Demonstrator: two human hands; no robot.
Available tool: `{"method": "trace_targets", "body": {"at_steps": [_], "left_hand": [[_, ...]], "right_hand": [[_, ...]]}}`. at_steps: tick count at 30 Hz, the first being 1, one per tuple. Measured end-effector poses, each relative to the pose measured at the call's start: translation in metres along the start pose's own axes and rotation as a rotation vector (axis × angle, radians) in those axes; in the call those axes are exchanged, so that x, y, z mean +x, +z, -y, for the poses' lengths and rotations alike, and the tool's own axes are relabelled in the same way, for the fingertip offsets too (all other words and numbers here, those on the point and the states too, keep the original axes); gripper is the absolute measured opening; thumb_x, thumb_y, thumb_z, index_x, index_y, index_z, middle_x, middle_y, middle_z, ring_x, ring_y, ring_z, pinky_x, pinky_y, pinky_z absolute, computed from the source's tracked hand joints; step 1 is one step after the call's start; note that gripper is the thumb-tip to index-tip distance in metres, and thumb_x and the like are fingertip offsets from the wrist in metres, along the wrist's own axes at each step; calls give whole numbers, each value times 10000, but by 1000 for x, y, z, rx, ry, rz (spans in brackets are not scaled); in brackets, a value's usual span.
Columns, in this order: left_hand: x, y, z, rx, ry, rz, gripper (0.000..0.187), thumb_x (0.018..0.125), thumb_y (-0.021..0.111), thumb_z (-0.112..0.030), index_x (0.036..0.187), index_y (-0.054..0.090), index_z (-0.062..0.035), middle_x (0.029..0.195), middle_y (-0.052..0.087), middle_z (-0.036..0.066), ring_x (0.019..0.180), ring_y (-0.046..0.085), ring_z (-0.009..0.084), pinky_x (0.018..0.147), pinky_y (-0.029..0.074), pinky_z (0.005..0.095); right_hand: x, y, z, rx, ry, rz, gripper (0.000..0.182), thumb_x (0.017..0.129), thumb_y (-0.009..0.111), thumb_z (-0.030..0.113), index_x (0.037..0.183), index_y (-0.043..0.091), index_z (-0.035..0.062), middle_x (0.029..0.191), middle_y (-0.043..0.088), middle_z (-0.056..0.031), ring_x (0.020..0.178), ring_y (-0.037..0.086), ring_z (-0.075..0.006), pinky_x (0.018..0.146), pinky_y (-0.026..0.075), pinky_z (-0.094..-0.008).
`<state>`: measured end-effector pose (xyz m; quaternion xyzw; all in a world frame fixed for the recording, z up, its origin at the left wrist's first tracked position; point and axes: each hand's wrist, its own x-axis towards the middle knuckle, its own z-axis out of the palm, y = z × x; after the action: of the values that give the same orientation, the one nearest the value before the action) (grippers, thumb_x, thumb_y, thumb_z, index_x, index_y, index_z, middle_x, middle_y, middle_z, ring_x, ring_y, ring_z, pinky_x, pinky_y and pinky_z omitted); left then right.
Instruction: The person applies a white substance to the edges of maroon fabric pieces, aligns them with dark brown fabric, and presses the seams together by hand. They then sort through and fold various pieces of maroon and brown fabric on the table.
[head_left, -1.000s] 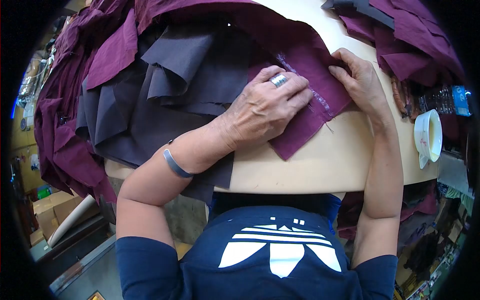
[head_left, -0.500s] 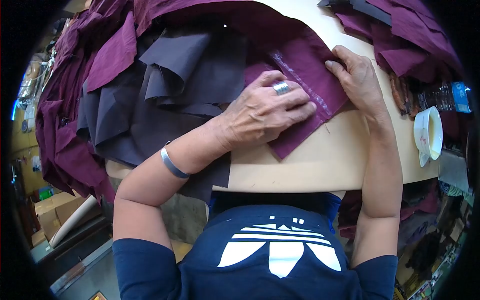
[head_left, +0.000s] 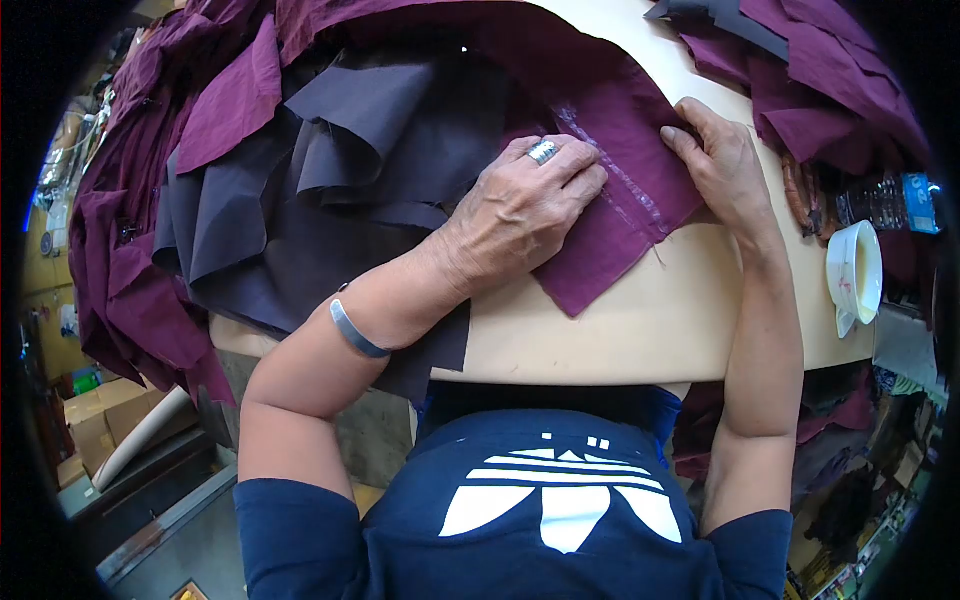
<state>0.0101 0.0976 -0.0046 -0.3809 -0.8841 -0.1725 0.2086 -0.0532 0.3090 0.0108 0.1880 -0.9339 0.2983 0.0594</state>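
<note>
A maroon fabric piece [head_left: 600,250] lies on the pale tabletop, with a shiny whitish streak [head_left: 625,180] running diagonally across it. My left hand [head_left: 530,205], wearing a wide ring, rests over the fabric's left part just beside the streak. Its fingers are curled together, and their tips are hidden, so what they hold cannot be made out. At the fabric's upper right edge, my right hand [head_left: 725,165] pinches it between thumb and bent fingers. Dark grey cloth [head_left: 400,240] lies in loose folds left of my left hand.
Heaped maroon cloth [head_left: 130,280] hangs over the table's left side. More maroon cloth [head_left: 820,80] sits at the upper right. Right of my right arm are a white cup [head_left: 845,275] and a clear plastic bottle [head_left: 875,205] with a blue label. The tabletop [head_left: 600,345] curves at the front.
My left hand has moved left and slightly up, off the streak, leaving more of it visible. My right hand keeps its pinch on the edge; the view has shifted slightly.
</note>
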Motion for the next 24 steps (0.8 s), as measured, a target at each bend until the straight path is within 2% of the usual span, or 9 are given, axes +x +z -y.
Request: {"method": "trace_targets", "body": {"at_steps": [4, 10, 13, 16, 19, 23, 24], "left_hand": [[-2, 0, 1, 12, 29, 51, 360, 687, 566, 21, 1042, 607, -31, 1040, 558, 102, 998, 552, 246, 873, 430, 369], [-1, -3, -1, -31, 95, 113, 407, 672, 558, 13, 1071, 602, -59, 1076, 553, 77, 1047, 533, 240, 874, 416, 374], [0, -3, -1, -88, 79, 40, 326, 700, 576, 10, 1020, 601, -46, 1049, 547, 91, 1016, 538, 257, 861, 425, 379], [-2, -4, 0, -192, 14, -35, 222, 729, 610, -6, 949, 590, -34, 1010, 538, 108, 950, 550, 275, 799, 461, 367], [-12, -15, 0, -234, -64, -15, 170, 744, 638, -28, 899, 570, -22, 978, 531, 124, 887, 558, 283, 721, 487, 348], [-16, -21, 0, -150, 27, 5, 280, 741, 618, -9, 1016, 571, -19, 1005, 524, 131, 909, 561, 281, 743, 505, 360], [-14, -23, 2, -107, 26, 30, 350, 734, 611, -4, 1081, 567, -28, 1050, 524, 132, 968, 552, 285, 804, 501, 355]], "right_hand": [[-1, 0, 3, -6, 49, 5, 145, 798, 597, 133, 879, 579, 13, 664, 572, -187, 622, 572, -321, 612, 441, -381], [3, 2, -4, 68, -21, -1, 162, 802, 600, 150, 897, 594, 20, 715, 616, -158, 682, 602, -298, 654, 459, -376], [8, 8, 5, 23, 18, -73, 177, 796, 602, 147, 912, 596, 13, 749, 629, -144, 710, 612, -284, 672, 465, -368], [11, 6, 6, 37, 115, 37, 192, 780, 609, 134, 918, 592, 2, 754, 626, -145, 703, 608, -279, 666, 461, -361], [4, -6, 1, 76, -30, 168, 190, 774, 609, 122, 914, 586, -5, 749, 621, -148, 689, 599, -271, 656, 456, -353], [0, -14, 6, 152, -16, 342, 205, 771, 615, 130, 914, 581, -13, 740, 617, -159, 681, 593, -271, 652, 452, -348], [0, -13, 5, 158, -5, 349, 209, 774, 616, 136, 917, 582, -12, 737, 617, -160, 680, 594, -274, 651, 453, -350]]}}
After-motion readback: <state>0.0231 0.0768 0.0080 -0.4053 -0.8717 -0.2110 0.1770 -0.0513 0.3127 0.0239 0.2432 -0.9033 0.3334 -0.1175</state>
